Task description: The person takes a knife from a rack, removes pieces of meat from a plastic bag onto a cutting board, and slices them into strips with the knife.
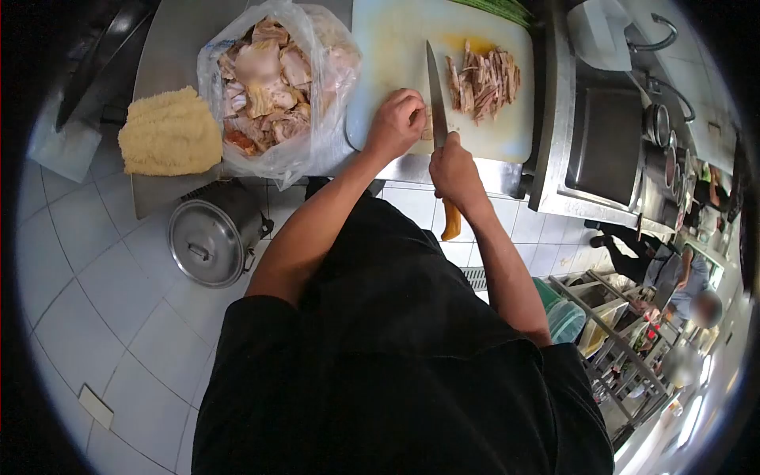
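My right hand is wrapped round the yellow handle of a long knife, whose blade points away from me over the white cutting board. Left of the blade, my left hand has its fingers curled on the board, against a small piece of meat. To the right of the knife lies a pile of meat strips. A clear plastic bag of meat chunks stands left of the board.
A folded tan cloth lies at the counter's left edge. Below it stands a lidded metal pot on the tiled floor. Green stalks top the board. A sink is at the right, with co-workers farther off.
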Tool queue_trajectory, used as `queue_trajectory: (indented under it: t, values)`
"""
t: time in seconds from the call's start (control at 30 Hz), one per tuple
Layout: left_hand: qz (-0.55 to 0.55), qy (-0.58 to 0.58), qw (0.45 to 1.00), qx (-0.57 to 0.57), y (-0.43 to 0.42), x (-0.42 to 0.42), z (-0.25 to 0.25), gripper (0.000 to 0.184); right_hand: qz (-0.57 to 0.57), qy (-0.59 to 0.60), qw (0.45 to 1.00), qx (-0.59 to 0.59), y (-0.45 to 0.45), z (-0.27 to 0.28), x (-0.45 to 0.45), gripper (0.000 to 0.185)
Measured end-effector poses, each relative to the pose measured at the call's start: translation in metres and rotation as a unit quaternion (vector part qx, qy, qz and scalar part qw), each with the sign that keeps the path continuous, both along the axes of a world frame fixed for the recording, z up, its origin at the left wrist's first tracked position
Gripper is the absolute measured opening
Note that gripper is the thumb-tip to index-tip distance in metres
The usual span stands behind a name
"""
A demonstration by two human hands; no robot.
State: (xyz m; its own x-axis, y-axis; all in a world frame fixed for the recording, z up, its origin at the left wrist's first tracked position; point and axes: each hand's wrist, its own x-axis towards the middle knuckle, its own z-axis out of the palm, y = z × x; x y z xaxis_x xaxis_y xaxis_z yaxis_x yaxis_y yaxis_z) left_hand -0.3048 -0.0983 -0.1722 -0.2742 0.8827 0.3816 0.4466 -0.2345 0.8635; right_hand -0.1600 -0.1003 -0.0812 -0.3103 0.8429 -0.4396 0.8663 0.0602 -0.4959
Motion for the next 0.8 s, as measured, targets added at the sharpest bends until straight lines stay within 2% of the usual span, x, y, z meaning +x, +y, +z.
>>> queue_trajectory:
  t: [0.1,0.27,0.43,0.6,0.67,0.77,0.8]
  values:
    - [-0.012,0.028,1.000,-0.004,0.002,0.000,-0.001,0.007,-0.032,-0.002,0.999,-0.018,-0.005,-0.004,-0.003,0.020]
    - [-0.023,0.057,0.998,-0.016,0.002,0.000,0.001,0.007,-0.002,-0.004,0.999,0.039,-0.008,-0.010,-0.004,0.021]
    - [-0.030,0.037,0.998,-0.030,0.003,0.001,-0.001,0.007,0.000,0.035,0.999,0.041,0.036,-0.035,-0.016,0.025]
    - [0.002,0.017,1.000,-0.001,0.004,-0.001,-0.002,0.008,-0.011,0.062,0.996,-0.057,0.068,-0.006,-0.009,0.025]
    - [0.025,-0.019,0.999,0.006,0.003,-0.001,-0.003,0.008,-0.028,0.061,0.994,-0.090,0.049,0.026,-0.011,0.022]
    - [0.027,-0.009,1.000,0.014,0.004,-0.003,-0.004,0.007,-0.045,0.006,0.996,-0.070,0.018,0.026,-0.012,0.022]
    - [0.027,-0.016,0.999,0.014,0.003,-0.002,-0.003,0.006,-0.059,0.020,0.995,-0.082,0.009,0.034,-0.016,0.022]
